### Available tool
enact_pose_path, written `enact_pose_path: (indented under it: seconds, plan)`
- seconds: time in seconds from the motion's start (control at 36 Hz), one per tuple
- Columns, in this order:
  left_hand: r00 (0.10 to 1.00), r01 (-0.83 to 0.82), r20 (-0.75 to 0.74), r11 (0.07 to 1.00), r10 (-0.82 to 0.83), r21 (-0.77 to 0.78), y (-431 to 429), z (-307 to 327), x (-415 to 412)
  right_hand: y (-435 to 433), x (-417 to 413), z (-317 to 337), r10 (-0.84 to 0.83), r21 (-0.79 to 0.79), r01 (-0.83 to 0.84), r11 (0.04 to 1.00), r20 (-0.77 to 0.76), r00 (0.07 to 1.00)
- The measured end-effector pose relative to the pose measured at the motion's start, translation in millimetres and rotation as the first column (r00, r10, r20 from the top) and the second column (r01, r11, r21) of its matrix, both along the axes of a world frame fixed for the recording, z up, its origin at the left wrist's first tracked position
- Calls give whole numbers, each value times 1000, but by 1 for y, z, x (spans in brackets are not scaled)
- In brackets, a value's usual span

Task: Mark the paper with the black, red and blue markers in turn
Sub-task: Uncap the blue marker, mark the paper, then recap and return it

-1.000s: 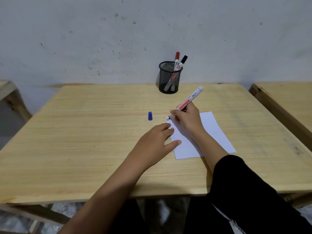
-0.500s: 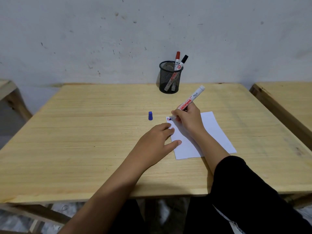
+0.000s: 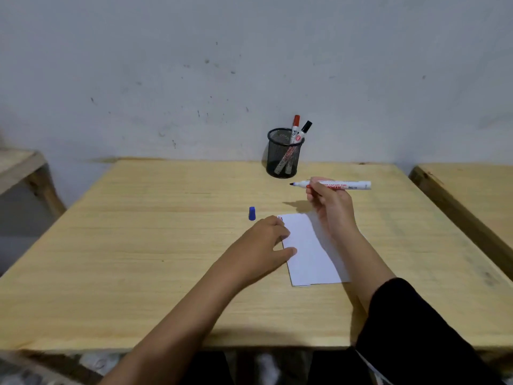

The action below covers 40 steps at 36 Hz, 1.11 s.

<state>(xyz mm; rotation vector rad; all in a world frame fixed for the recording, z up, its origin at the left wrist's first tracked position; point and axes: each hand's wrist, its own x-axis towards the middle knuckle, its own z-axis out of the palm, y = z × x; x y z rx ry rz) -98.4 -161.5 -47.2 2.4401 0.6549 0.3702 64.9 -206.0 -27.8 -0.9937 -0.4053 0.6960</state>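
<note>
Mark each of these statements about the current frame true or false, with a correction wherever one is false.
1. The right hand holds an uncapped white marker lifted off the white paper sheet. True.
2. The small blue cap sits on the marker's tip. False: it stands alone on the light wooden table, left of the paper.
3. The black mesh pen cup is empty. False: it holds a red-capped marker and a black-capped marker.
4. The left hand rests on the paper's left edge. True.

Plain workroom or classroom: bare wooden table [image 3: 138,245], matching tables at left and right, scuffed white wall [image 3: 166,65], mesh pen cup [image 3: 283,154].
</note>
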Motion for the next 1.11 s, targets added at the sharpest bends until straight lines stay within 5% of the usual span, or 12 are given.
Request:
enact_pose_path:
  seconds: [0.14, 0.33, 0.39, 0.44, 0.53, 0.61, 1.11]
  plan:
    - [951, -216, 225, 976, 212, -8, 16, 13, -2, -2, 7, 13, 11, 58, -10, 998, -18, 1000]
    - [953, -304, 3, 951, 304, 62, 54, 11, 4, -3, 7, 24, 23, 78, -19, 997, -55, 998]
    - [936, -345, 68, 938, 345, -11, 54, 12, 5, -4, 4, 25, 32, 68, -29, 997, -44, 998]
    - [878, -378, 207, 891, 431, -253, 50, 15, 6, -4, 0, 25, 35, 64, -33, 997, -36, 999]
    - [762, -199, 351, 713, 544, -673, 42, 26, 8, -4, -6, 25, 46, 55, -46, 997, 5, 999]
    - [725, 24, 395, 552, 564, -833, 39, 33, 10, -6, -13, 24, 60, 65, -63, 996, 53, 997]
    - [697, 201, 493, 518, 521, -832, 34, 35, 12, -8, -25, 22, 60, 55, -67, 996, 124, 990]
